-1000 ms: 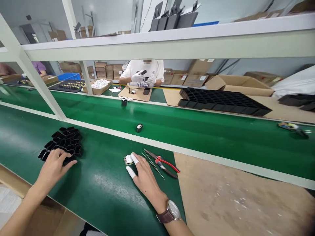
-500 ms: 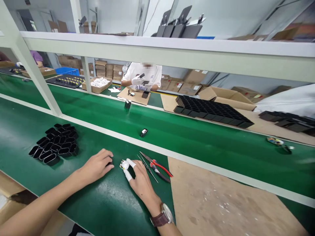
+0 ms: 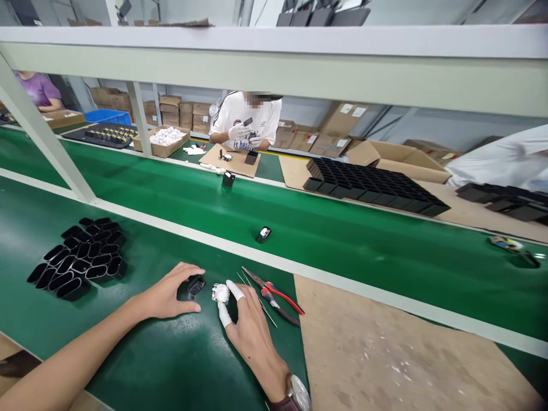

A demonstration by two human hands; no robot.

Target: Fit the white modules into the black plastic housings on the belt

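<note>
My left hand (image 3: 169,294) is open on the green bench, thumb and fingers spread around a small black oval case (image 3: 197,286); a gap shows between the fingertips and the case. My right hand (image 3: 254,325) wears white finger cots on thumb and index finger. Those two pinch a small circuit board with a white dome (image 3: 221,293), just right of the case. Long-nose pliers with red and black handles (image 3: 274,295) lie beyond my right hand, and tweezers (image 3: 266,311) lie partly hidden alongside it.
A cluster of black oval cases (image 3: 79,260) stands at left. Brown cardboard (image 3: 385,348) covers the bench at right. The green conveyor belt (image 3: 325,240) carries a black case with white inside (image 3: 264,234). Across it, a co-worker (image 3: 246,123) holds a dark part. A shelf beam (image 3: 274,71) crosses above.
My left hand has opened, showing the black case that it mostly covered before. My right hand keeps its pinch on the board. The view has tilted down, and cases on the belt have shifted right.
</note>
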